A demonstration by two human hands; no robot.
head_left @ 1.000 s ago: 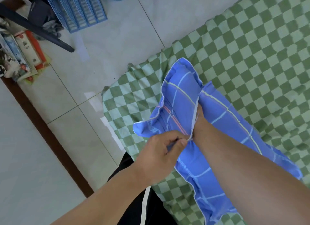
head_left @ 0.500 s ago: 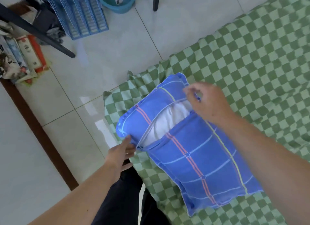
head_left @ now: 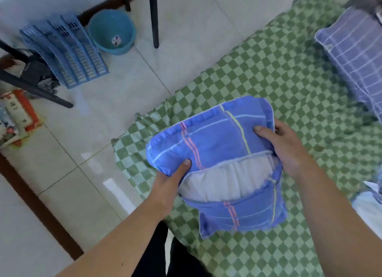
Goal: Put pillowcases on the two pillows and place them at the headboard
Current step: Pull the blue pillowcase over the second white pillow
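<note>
Hands: left hand grips the left edge of the blue plaid pillowcase, thumb on top; right hand clasps its right edge. White pillow shows through the open slit. Held over the green checkered bed. Second cased pillow lies far right.

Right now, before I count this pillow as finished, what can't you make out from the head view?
- Headboard: not in the head view, beyond the top right edge.
- Second pillow: cut off by the right edge and blurred; its closure is unseen.
- Blue pillowcase: its underside is hidden; a white pillow shows through the gap.
- Left hand and right hand: the fingers behind the pillow are hidden, only the thumbs show.
</note>
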